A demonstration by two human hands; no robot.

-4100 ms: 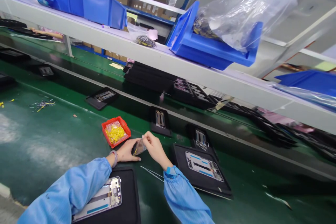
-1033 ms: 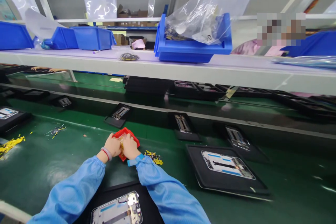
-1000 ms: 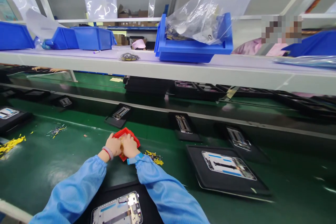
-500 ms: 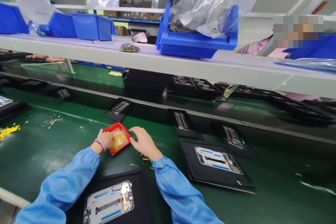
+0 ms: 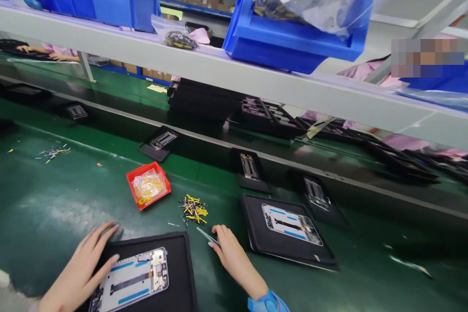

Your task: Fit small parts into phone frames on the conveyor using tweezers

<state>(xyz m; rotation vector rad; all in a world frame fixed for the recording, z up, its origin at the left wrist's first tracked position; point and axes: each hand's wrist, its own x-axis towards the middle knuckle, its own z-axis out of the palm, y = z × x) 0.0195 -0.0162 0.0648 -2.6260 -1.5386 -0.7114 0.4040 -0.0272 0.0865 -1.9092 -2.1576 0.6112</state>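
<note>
My left hand (image 5: 86, 265) lies with fingers spread over the left edge of a phone frame (image 5: 137, 278), which shows blue strips and a dark ribbon cable. Under that frame is a black foam pad (image 5: 181, 263). Between the fingers of my right hand (image 5: 230, 253) are tweezers (image 5: 204, 235), their tips pointing up and left. Just beyond the tips lies a pile of small yellow and black parts (image 5: 195, 209). A red tray (image 5: 167, 189) holding a clear plastic bag of yellow pieces (image 5: 149, 186) stands farther back, apart from both hands.
To the right another phone frame (image 5: 292, 224) rests on a black pad (image 5: 256, 204). More padded frames line the belt (image 5: 204, 156) behind. A white shelf (image 5: 204, 66) with blue bins (image 5: 285, 44) crosses above. Loose scraps (image 5: 53, 152) lie at left; a co-worker's hands (image 5: 47, 53) show beyond.
Both hands have left the red tray and come back toward me. The left now spreads over the phone frame; the right now holds tweezers. The tray sits farther left in view, which has tilted down.
</note>
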